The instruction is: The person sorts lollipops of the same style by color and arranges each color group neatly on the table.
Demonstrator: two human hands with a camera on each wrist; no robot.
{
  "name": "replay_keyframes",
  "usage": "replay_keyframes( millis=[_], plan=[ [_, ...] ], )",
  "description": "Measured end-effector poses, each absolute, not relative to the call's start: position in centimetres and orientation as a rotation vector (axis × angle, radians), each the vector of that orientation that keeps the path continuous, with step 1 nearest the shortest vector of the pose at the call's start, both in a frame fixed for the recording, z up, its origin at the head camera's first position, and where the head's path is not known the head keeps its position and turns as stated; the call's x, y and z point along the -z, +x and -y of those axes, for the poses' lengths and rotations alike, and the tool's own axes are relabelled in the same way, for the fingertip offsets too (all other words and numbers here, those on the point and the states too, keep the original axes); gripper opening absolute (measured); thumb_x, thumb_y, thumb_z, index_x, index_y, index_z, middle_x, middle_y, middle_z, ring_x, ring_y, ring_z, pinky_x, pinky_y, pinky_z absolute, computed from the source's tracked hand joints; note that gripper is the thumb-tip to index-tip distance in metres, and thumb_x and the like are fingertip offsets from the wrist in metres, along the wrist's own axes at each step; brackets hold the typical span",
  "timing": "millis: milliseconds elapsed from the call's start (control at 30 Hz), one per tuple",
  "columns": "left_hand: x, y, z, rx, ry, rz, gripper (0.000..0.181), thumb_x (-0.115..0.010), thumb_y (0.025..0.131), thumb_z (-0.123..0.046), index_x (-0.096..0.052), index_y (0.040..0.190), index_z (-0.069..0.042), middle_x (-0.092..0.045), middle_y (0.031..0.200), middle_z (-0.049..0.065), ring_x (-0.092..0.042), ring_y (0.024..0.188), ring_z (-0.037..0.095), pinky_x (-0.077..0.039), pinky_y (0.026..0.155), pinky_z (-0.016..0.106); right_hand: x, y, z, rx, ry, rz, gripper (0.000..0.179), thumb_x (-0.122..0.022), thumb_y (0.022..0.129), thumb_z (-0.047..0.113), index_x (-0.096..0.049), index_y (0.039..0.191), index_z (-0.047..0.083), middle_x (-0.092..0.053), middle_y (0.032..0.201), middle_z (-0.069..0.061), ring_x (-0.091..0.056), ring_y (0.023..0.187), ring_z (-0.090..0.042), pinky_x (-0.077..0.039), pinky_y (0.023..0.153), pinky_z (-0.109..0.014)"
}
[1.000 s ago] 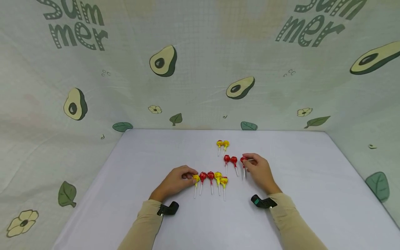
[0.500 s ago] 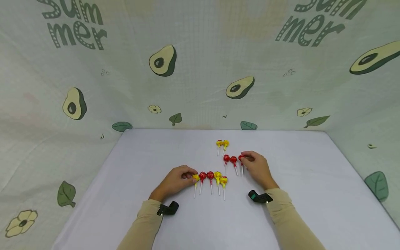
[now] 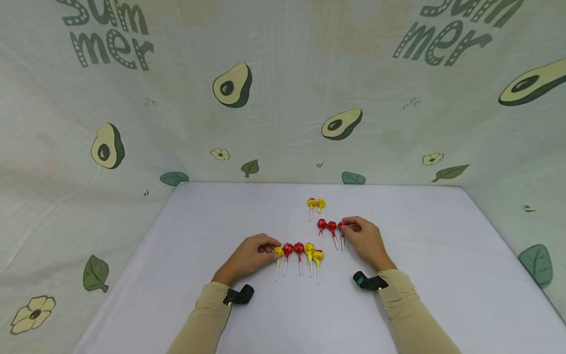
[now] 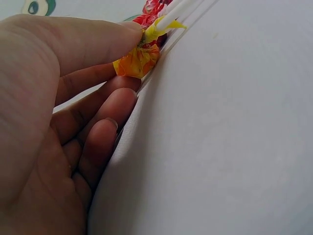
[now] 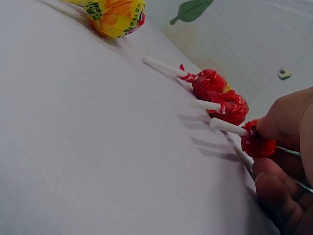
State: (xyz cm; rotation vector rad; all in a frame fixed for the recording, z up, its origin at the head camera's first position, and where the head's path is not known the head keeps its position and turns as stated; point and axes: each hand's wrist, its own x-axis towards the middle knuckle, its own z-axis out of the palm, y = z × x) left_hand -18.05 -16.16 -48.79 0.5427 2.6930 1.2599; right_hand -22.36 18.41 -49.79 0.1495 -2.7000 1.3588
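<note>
At the near row's nine-o'clock end, we see the left hand (image 3: 251, 257) pinching a yellow lollipop (image 3: 277, 251); towards three o'clock run two red lollipops (image 3: 288, 249), then two yellow lollipops (image 3: 309, 249). Beyond, at about one o'clock, lies a yellow pair (image 3: 320, 203). Next comes a red pair (image 3: 331, 225), and at its three o'clock the right hand (image 3: 366, 243) pinches a red lollipop (image 5: 257, 146). We judge this step as aligning rows; the next move seems to call for loosening each pinch without nudging neighbours

A wrapped yellow lollipop (image 4: 137, 61) lies leftmost in its row, a wrapped red lollipop (image 5: 256, 145) rightmost in another.
</note>
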Motion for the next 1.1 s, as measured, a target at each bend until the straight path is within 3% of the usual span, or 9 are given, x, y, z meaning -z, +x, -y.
replay_keyframes(
  millis=[1100],
  plan=[
    [48.98, -18.33, 16.15, -1.276, 0.537, -2.691, 0.020, -0.075, 0.091, -0.028, -0.073, 0.110, -0.023, -0.061, 0.092, -0.010, -0.056, 0.085, 0.012, -0.047, 0.075, 0.030, 50.07, -22.37, -18.33, -1.310, 0.107, 2.689, 0.030, -0.067, 0.097, 0.026, -0.069, 0.122, 0.009, -0.070, 0.104, -0.006, -0.062, 0.094, -0.022, -0.050, 0.079, -0.038]
  ],
)
